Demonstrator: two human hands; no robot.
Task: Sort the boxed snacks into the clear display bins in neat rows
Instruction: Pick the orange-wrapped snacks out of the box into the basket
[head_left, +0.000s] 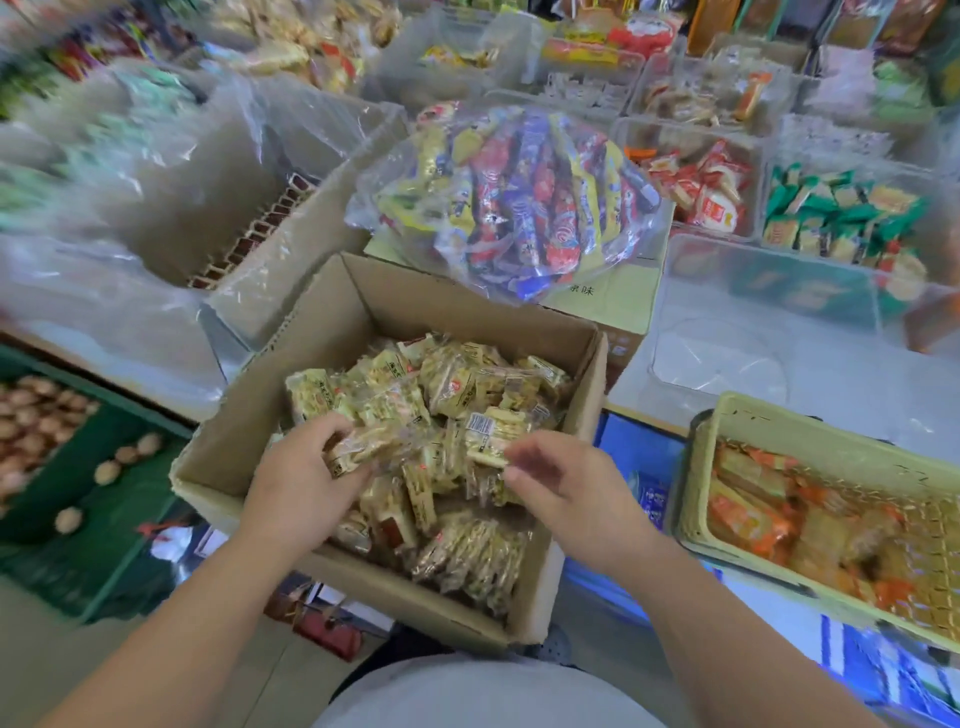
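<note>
While full of snack packets (452, 384), cardboard box (332, 322) under 2 hands (306, 483).

Snack packets (447, 384) fill near cardboard box (332, 322); basket (810, 431) right, empty clear bin (769, 280) far right, bagged snacks (519, 197) behind.

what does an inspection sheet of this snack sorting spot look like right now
surface: pale counter, crowded.
job's things: open brown cardboard box of small yellow wrapped snack packets; empty clear plastic bin to its right.
clutter: clear bag of red, blue and yellow snack sticks; pale green plastic basket of orange packets.
grips: left hand holds a packet; right hand pinches another, blurred.
cables: nothing seen.
surroundings: more clear bins of snacks behind; green tray of round brown items at left.
</note>
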